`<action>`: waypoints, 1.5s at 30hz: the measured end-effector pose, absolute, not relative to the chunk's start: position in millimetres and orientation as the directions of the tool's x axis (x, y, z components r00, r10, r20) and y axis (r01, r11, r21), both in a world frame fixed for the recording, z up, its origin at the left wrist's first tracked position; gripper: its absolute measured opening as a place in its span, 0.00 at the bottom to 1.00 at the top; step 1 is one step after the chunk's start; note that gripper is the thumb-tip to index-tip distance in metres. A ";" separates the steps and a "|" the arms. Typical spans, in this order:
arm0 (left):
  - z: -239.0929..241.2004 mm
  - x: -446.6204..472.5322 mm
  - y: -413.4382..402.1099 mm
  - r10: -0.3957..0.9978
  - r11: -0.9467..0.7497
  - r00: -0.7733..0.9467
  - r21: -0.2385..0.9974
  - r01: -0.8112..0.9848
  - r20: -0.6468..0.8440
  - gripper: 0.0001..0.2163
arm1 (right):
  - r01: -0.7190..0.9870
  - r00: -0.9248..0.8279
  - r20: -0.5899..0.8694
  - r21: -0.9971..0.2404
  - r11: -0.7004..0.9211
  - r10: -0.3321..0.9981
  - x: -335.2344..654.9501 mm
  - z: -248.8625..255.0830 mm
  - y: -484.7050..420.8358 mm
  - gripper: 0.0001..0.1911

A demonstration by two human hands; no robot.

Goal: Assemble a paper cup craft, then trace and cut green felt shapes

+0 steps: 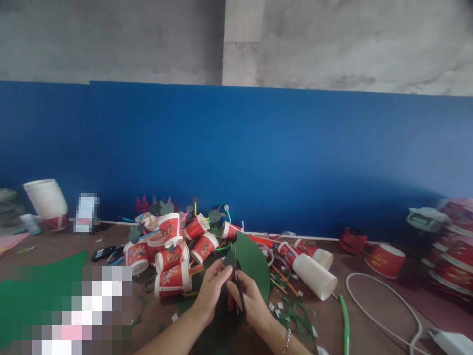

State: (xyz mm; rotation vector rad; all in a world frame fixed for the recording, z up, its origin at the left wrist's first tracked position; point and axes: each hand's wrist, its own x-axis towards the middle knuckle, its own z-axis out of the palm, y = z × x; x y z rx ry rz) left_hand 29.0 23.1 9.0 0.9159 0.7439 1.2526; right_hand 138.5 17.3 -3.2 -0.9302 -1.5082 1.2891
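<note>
My right hand (247,293) is closed around the black handle of a pair of scissors (242,296), whose blades point away from me. Pinched in the fingers of my left hand (212,286) is a small dark green paper piece (229,258), right beside the blades. Whether the blades are cutting into it I cannot tell. Under and beyond both hands lies a large dark green sheet with a rounded edge (254,261). Left of my hands, red-and-white paper cups (173,280) are piled up, with coloured sticks and animal-shaped paper cutouts (168,207) among them.
Stacked paper cups (314,276) lie on the right, near green paper scraps (295,315), a green strip (344,323) and a looped white cable (384,315). Further right stands a pile of red cups (456,256). A green sheet (44,276) lies left. A blue panel (236,158) bounds the table's back.
</note>
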 end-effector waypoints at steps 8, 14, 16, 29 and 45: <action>8.1 27.7 23.8 0.984 0.085 0.176 0.890 -0.447 -0.005 0.12 | -0.021 -0.291 0.158 -0.987 0.159 0.944 137.7 -0.9 16.4 0.19; 6.1 26.2 25.5 0.978 0.085 0.209 0.889 -0.450 0.012 0.11 | -0.032 -0.279 0.169 -0.985 0.167 0.945 137.8 -0.5 15.8 0.19; 6.2 26.2 25.7 0.977 0.084 0.212 0.889 -0.451 0.015 0.10 | -0.027 -0.271 0.170 -0.985 0.169 0.947 137.9 -1.4 16.5 0.19; 4.2 20.9 30.6 0.994 0.060 0.106 0.897 -0.438 -0.014 0.13 | -0.013 -0.255 0.125 -0.992 0.126 0.959 137.8 -1.3 17.3 0.19; 0.5 18.8 32.1 0.997 -0.064 -0.059 0.941 -0.331 0.047 0.11 | 0.006 -0.251 0.084 -0.996 0.089 0.964 138.2 -1.4 19.3 0.21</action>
